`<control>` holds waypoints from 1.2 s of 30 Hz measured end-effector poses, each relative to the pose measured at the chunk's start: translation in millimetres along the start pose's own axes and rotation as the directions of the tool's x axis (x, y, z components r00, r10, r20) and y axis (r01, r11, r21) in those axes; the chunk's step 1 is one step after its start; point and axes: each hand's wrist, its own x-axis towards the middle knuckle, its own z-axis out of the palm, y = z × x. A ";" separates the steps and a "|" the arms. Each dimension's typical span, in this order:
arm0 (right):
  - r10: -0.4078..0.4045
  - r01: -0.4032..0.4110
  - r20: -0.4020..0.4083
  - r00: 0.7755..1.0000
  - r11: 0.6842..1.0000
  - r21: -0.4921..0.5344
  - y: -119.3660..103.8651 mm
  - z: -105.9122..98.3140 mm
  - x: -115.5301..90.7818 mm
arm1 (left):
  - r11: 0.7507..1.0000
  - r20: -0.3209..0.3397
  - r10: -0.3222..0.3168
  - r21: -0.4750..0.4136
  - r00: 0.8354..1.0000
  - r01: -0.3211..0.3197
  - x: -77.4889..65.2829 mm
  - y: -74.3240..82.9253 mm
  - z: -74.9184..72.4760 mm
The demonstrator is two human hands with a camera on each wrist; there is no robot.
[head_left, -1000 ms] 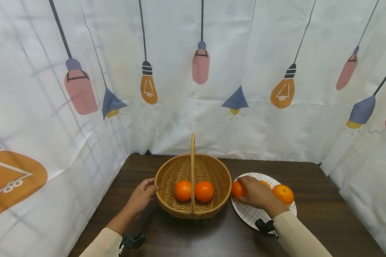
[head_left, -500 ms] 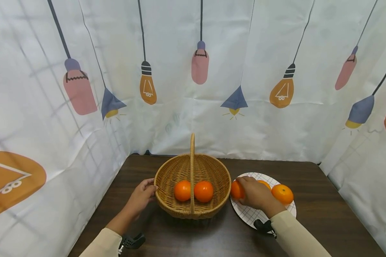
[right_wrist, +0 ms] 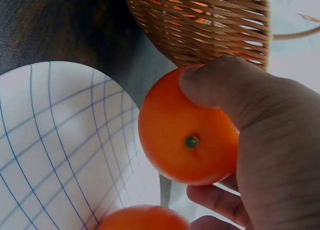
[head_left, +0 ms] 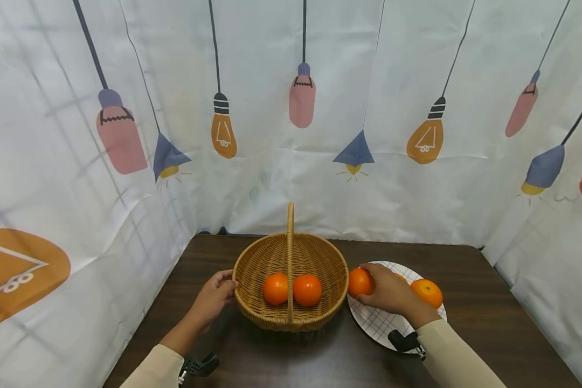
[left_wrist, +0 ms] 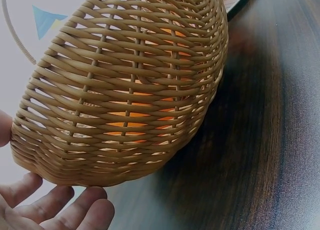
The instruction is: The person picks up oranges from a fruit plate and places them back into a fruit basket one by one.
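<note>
My right grip (head_left: pixel 387 291) wraps snugly round an orange (head_left: pixel 360 282), the basket (head_left: pixel 315 256) just left of it pinched by my left grip (head_left: pixel 214 297); any lift should clear the rim (head_left: pixel 337 253).

Basket (head_left: pixel 267 258) on the table (head_left: pixel 480 302) ahead of you, your left hand (head_left: pixel 217 296) at its left rim; inside, the left fruit (head_left: pixel 275 289) and right fruit (head_left: pixel 307 290) sit either side of the handle (head_left: pixel 290 226) as you look. Right of the basket, the plate (head_left: pixel 375 323), your right hand (head_left: pixel 387 290) over it with the held fruit (head_left: pixel 360 282) at its left edge, one outer fruit (head_left: pixel 427 292) toward its right edge and a partly hidden fruit (head_left: pixel 400 277) between, behind your hand. Sheeting (head_left: pixel 271 188) behind the table and to both sides.
</note>
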 end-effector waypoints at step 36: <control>0.036 -0.028 -0.059 0.998 0.992 0.125 1.2 -44.6 -10.0 | 0.999 -0.007 0.004 -0.033 1.000 -0.004 -0.7 1.4 0.9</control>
